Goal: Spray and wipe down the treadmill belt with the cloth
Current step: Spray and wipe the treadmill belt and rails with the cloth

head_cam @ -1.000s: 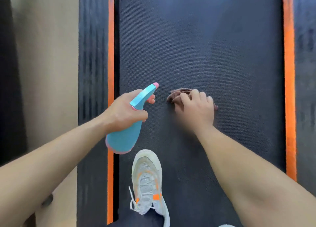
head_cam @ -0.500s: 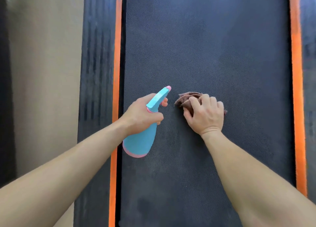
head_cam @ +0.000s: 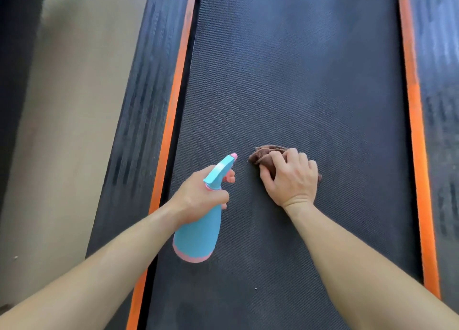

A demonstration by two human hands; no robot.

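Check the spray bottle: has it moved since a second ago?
Yes, rightward. The spray bottle overlapped the left orange stripe a second ago; now it hangs clear of it, over the belt.

Setting: workout area w/ a treadmill, seen from above. Evidence: dark textured treadmill belt (head_cam: 298, 81) running lengthwise, orange stripes (head_cam: 173, 101) along both edges, ribbed black side rail (head_cam: 141, 106) outside each. Plain beige floor (head_cam: 69, 130) at left. Home vs. gym: can't tell.

Left hand (head_cam: 196, 195) around spray bottle (head_cam: 198, 237), right hand (head_cam: 293, 180) clutching cloth (head_cam: 260, 157), both forearms outstretched.
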